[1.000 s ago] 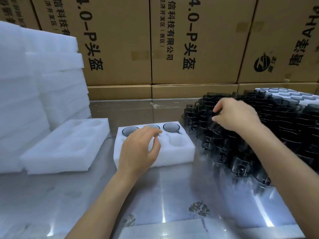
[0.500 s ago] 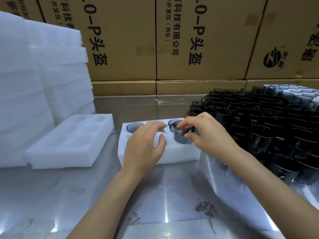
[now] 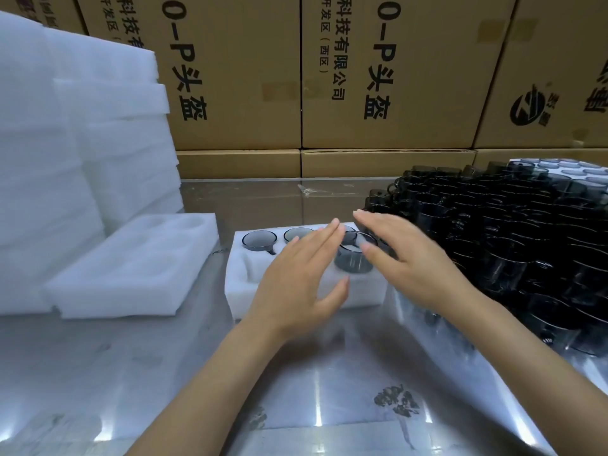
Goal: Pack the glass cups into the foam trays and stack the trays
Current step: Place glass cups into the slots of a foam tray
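Hands: L (image 3: 296, 284) + R (image 3: 411, 261) flat over tray (image 3: 240, 291) | cup pile (image 3: 513, 245) R | foam stack (image 3: 65, 159) L

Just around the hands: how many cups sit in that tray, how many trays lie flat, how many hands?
Cups in the tray: 4
Trays lying flat: 2, filling tray and empty tray
Hands: 2, left hand and right hand
Total: 8

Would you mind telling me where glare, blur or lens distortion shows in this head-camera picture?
Head view: bright streaks of glare on the shiny table; the right hand looks slightly motion-blurred; wide-angle bending tilts the cardboard boxes at the edges; the foam stack is nearly washed out.
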Action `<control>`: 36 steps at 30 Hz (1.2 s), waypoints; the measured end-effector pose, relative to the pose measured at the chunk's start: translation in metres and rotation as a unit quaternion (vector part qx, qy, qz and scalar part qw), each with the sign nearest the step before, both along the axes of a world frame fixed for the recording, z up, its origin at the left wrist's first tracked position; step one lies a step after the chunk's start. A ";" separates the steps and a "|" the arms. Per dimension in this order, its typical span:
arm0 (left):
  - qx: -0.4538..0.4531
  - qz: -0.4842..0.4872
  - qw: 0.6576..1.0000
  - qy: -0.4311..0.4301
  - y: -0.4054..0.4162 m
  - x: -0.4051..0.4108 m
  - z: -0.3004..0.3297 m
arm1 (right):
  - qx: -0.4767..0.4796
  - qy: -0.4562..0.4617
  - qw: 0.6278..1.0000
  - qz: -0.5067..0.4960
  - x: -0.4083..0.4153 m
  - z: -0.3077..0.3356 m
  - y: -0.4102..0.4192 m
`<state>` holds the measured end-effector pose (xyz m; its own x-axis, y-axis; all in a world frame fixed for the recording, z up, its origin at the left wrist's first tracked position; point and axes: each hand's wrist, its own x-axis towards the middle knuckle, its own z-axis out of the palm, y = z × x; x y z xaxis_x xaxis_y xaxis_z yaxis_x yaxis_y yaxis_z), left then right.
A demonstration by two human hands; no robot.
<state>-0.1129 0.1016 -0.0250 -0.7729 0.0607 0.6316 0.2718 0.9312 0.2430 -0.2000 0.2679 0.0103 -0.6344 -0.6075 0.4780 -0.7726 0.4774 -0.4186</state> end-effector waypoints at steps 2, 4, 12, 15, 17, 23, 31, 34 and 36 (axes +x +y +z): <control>-0.054 0.010 0.998 -0.035 0.001 -0.002 -0.003 | 0.067 -0.018 0.998 0.010 0.001 -0.012 -0.001; -0.082 0.026 0.995 -0.047 0.000 -0.003 -0.005 | 0.094 -0.017 0.995 0.008 0.003 -0.023 -0.004; -0.102 0.041 0.991 -0.072 0.004 -0.005 -0.008 | 0.148 0.039 0.988 -0.007 0.009 -0.032 -0.006; -0.118 0.050 0.990 -0.058 0.004 -0.003 -0.011 | 0.170 0.032 0.985 -0.009 0.013 -0.028 -0.007; -0.122 0.045 0.991 -0.039 0.005 -0.001 -0.011 | 0.167 0.064 0.983 -0.045 0.017 -0.023 -0.004; 0.098 0.045 0.992 0.058 -0.001 0.004 0.000 | 0.031 0.188 0.912 -0.364 0.008 0.005 0.041; 0.252 0.071 0.952 0.157 -0.011 0.004 0.007 | 0.111 0.080 0.886 -0.444 0.006 0.002 0.067; 0.227 0.069 0.957 0.166 -0.010 0.005 0.008 | 0.086 0.077 0.898 -0.425 0.012 0.006 0.064; 0.225 0.066 0.956 0.178 -0.011 0.006 0.010 | 0.046 0.098 0.907 -0.406 0.019 0.011 0.061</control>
<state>-0.1068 0.0910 -0.0154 -0.4859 -0.3620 0.7955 0.2991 0.7864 0.5405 -0.1807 0.3288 0.0211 -0.7986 -0.0203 0.6015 -0.2049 0.9489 -0.2400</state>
